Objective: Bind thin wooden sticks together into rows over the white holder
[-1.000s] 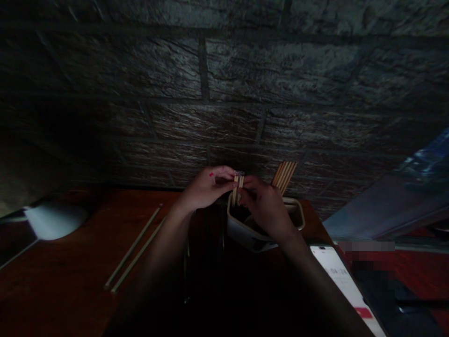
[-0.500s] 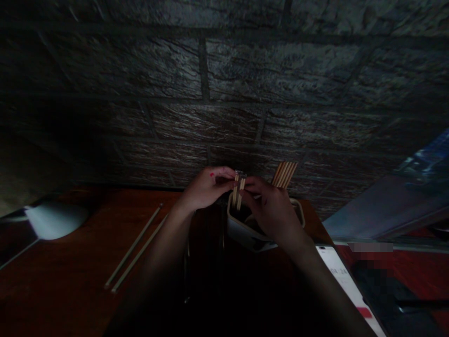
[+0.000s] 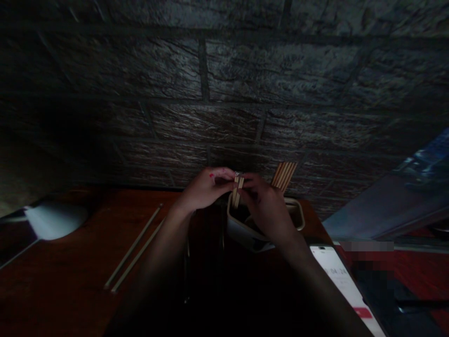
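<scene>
My left hand [image 3: 205,189] and my right hand [image 3: 264,208] meet above a white holder [image 3: 296,215] at the far edge of the wooden table [image 3: 70,281]. Both pinch the tops of a pair of wooden chopsticks [image 3: 237,192] that stands in the holder's left part. My left fingers grip it from the left, my right fingers from the right. A second bundle of several chopsticks [image 3: 285,175] leans out of the holder's right side, untouched.
Two loose chopsticks [image 3: 135,250] lie side by side on the table to the left. A white rounded object [image 3: 52,220] sits at the far left. A lit phone [image 3: 345,285] lies at the lower right. A dark brick wall [image 3: 224,93] rises right behind the table.
My right hand drew back toward the left hand, closing the held chopsticks together at the top. The left hand barely moved.
</scene>
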The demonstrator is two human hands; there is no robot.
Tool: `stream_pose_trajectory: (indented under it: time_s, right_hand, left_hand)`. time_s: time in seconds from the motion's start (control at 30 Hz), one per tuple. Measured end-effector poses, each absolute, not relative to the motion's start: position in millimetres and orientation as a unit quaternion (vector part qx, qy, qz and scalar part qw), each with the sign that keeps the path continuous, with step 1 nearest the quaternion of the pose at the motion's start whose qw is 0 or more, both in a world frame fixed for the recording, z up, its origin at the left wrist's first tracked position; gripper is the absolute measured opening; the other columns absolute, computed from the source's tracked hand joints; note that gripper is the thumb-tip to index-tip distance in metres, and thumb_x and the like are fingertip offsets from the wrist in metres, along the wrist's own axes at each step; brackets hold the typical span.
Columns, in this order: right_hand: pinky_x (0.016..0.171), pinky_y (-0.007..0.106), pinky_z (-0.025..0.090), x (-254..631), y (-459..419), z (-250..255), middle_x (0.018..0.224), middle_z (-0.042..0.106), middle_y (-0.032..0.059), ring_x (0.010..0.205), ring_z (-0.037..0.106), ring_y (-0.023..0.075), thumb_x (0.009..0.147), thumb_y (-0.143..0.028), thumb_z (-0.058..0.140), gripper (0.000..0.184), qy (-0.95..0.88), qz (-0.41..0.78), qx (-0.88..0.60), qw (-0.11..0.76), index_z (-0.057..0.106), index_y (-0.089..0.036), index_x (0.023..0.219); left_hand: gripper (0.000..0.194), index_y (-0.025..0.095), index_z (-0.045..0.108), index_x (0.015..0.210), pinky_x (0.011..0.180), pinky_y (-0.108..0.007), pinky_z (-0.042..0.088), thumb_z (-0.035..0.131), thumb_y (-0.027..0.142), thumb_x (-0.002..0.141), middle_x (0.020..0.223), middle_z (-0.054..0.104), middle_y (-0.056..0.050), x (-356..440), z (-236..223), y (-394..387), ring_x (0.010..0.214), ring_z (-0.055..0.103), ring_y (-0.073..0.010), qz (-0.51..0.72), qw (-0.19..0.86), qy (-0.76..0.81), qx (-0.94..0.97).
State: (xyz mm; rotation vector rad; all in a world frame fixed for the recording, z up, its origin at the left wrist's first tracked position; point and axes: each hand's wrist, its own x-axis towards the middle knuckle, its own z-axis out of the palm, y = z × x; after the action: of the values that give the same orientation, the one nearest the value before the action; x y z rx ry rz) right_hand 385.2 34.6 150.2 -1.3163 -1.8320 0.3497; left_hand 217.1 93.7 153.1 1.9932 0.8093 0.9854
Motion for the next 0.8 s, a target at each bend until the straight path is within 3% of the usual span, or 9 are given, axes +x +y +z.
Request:
stream_pose_trajectory:
  time_s: [0.8]
  right_hand:
    - [0.081, 0.036, 0.055, 385.9, 40.2, 145.4, 0.097, 0.076, 0.0071, 0.088, 0.072, 0.0211, 0.089, -0.018, 0.055, 0.027, -0.727, 0.118, -0.535, 0.414, 0.061, -0.017, 0.115]
  left_hand:
    - [0.009, 0.016, 0.067, 0.091, 0.087, -0.031, 0.053, 0.062, 0.018, 0.084, 0.092, 0.073, -0.003, 217.5, 156.5, 91.8, 0.091, 0.068, -0.0156, 0.381, 0.377, 0.311, 0.785]
